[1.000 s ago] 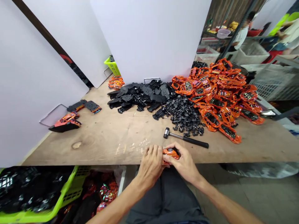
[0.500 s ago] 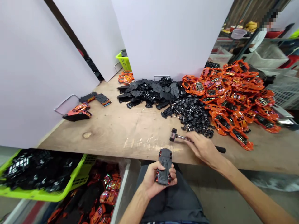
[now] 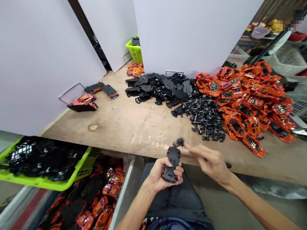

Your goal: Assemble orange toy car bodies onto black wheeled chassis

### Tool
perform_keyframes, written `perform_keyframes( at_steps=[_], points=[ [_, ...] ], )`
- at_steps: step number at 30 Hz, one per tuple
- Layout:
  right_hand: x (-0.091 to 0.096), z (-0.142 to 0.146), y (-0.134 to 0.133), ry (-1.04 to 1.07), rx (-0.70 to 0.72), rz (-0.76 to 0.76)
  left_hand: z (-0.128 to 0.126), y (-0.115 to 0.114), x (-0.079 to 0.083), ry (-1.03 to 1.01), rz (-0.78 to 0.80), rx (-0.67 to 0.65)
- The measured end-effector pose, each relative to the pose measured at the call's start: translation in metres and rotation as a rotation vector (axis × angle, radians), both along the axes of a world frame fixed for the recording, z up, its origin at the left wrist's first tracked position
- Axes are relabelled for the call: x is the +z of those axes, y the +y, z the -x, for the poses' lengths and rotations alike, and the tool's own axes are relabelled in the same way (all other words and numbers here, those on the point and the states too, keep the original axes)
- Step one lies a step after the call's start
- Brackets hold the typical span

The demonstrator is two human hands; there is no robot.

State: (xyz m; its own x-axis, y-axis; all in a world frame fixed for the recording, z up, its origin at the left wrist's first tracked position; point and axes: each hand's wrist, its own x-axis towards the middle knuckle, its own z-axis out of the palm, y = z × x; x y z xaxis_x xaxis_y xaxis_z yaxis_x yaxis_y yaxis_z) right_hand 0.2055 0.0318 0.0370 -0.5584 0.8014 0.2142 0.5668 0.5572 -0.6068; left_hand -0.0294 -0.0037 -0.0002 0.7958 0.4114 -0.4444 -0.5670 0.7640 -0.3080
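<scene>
Mallet (image 3: 178, 142) raised, blurred, handle behind right hand (image 3: 211, 161)

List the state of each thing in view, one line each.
Left hand: closed around the toy car.
Toy car: held with its black underside up.
Right hand: raised, gripping the mallet, blurred.
Mallet: black head up, blurred.
Orange car shells: heaped.
Black chassis pieces: heaped.
Wheels on axles: in a loose heap.
Lime basket: full of black parts.

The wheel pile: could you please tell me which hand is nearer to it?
Right: the right hand is in front of the wheel pile; the left hand is farther left.
</scene>
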Motion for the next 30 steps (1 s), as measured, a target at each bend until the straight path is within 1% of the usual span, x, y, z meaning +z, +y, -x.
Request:
perform_keyframes(
  at_steps=[2, 4, 5, 8, 9, 10, 12, 13, 14, 15, 16, 19, 21, 23, 25, 27, 28, 29, 30],
  points=[
    [0.002, -0.007, -0.002, 0.029, -0.003, 0.030, 0.001, 0.000, -0.001, -0.009, 0.012, -0.004],
    [0.004, -0.012, -0.002, -0.018, 0.047, 0.068, 0.001, 0.001, -0.001, -0.022, 0.019, -0.003],
    [0.005, -0.013, 0.000, -0.025, 0.035, 0.071, 0.001, 0.001, -0.001, -0.030, 0.022, -0.001],
    [0.005, -0.005, 0.011, 0.104, -0.149, 0.036, 0.000, 0.001, 0.001, -0.047, 0.038, -0.001],
    [0.003, 0.000, 0.015, 0.138, -0.162, 0.031, 0.001, 0.001, 0.003, -0.041, 0.050, -0.005],
    [0.002, 0.005, 0.019, 0.138, -0.136, 0.040, 0.001, 0.002, 0.004, -0.031, 0.065, -0.009],
    [-0.001, 0.012, 0.023, 0.071, -0.045, 0.076, 0.002, 0.002, 0.006, -0.006, 0.092, -0.015],
    [-0.003, 0.012, 0.022, 0.058, -0.045, 0.077, 0.002, 0.003, 0.007, 0.005, 0.099, -0.015],
    [-0.004, 0.011, 0.020, 0.061, -0.075, 0.070, 0.002, 0.003, 0.008, 0.013, 0.101, -0.014],
    [-0.005, 0.007, 0.017, 0.074, -0.110, 0.058, 0.002, 0.004, 0.008, 0.020, 0.100, -0.015],
    [-0.005, 0.002, 0.013, 0.073, -0.116, 0.054, 0.002, 0.005, 0.008, 0.025, 0.096, -0.016],
    [-0.007, -0.020, 0.006, -0.034, -0.043, 0.071, 0.001, 0.005, 0.008, 0.037, 0.056, -0.013],
    [-0.010, -0.032, 0.010, -0.058, -0.061, 0.076, -0.002, 0.003, 0.008, 0.067, -0.003, 0.011],
    [-0.014, -0.036, 0.020, -0.025, -0.126, 0.036, -0.005, -0.005, 0.009, 0.189, -0.100, 0.023],
    [-0.018, -0.032, 0.029, -0.009, -0.225, -0.062, -0.006, -0.015, 0.011, 0.428, -0.253, -0.012],
    [-0.019, -0.021, 0.028, 0.041, -0.368, -0.138, -0.007, -0.025, 0.013, 0.685, -0.457, -0.058],
    [-0.020, -0.015, 0.022, 0.112, -0.423, -0.122, -0.007, -0.028, 0.013, 0.789, -0.553, -0.040],
    [-0.020, -0.008, 0.012, 0.186, -0.426, -0.070, -0.006, -0.028, 0.013, 0.874, -0.619, 0.006],
    [-0.020, 0.000, 0.000, 0.275, -0.399, 0.015, -0.006, -0.026, 0.012, 0.944, -0.670, 0.079]
  ],
)
